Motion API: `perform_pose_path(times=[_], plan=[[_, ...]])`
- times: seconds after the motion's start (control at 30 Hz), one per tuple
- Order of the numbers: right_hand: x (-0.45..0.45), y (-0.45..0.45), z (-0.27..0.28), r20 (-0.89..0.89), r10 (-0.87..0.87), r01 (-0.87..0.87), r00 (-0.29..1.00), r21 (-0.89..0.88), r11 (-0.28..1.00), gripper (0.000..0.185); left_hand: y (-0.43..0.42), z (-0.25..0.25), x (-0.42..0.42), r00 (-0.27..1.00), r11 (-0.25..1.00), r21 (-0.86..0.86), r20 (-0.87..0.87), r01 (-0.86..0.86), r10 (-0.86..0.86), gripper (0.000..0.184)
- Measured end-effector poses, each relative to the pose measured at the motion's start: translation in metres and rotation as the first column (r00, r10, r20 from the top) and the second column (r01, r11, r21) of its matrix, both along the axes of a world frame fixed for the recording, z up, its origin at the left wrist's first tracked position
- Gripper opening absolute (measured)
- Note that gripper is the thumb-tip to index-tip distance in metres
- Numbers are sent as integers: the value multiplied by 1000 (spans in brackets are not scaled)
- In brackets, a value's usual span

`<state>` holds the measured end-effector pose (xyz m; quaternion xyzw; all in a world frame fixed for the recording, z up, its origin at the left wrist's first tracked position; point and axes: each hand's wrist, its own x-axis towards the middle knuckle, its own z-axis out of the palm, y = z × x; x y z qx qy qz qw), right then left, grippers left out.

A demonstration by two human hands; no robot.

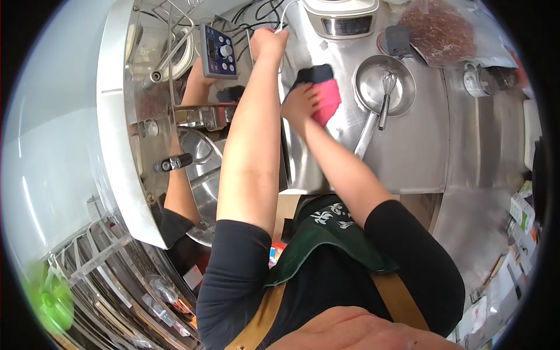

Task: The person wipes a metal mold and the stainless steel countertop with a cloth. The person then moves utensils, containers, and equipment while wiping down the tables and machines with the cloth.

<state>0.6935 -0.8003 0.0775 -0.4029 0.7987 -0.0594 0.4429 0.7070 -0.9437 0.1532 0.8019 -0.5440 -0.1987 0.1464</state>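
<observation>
My left hand point(269, 44) is closed at the back of the steel counter, with a thin white cord point(283, 17) running into its grip. Under the fingers of my right hand point(301, 102) lies a pink and black cloth point(327, 100), pressed against the steel counter point(318, 157). The right hand's outline is slightly blurred, and its fingers rest over the cloth's left edge. Right of the cloth is a steel frying pan point(363, 87) with a wire whisk point(386, 93) in it. A control panel point(219, 51) with a knob and buttons is left of my left hand.
A white kitchen scale point(341, 18) stands at the back. Black cables point(256, 23) are bunched behind my left hand. A plastic bag of reddish-brown contents point(437, 32) lies at the back right. Shiny steel on the left point(153, 105) mirrors my arm.
</observation>
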Motion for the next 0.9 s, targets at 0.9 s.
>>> perform_pose_path(times=[0.9], plan=[[-28, -244, -70, -414, 502, -646, 759, -389, 657, 59, 10, -10, -11, 829, 605, -615, -539, -506, 145, 19]])
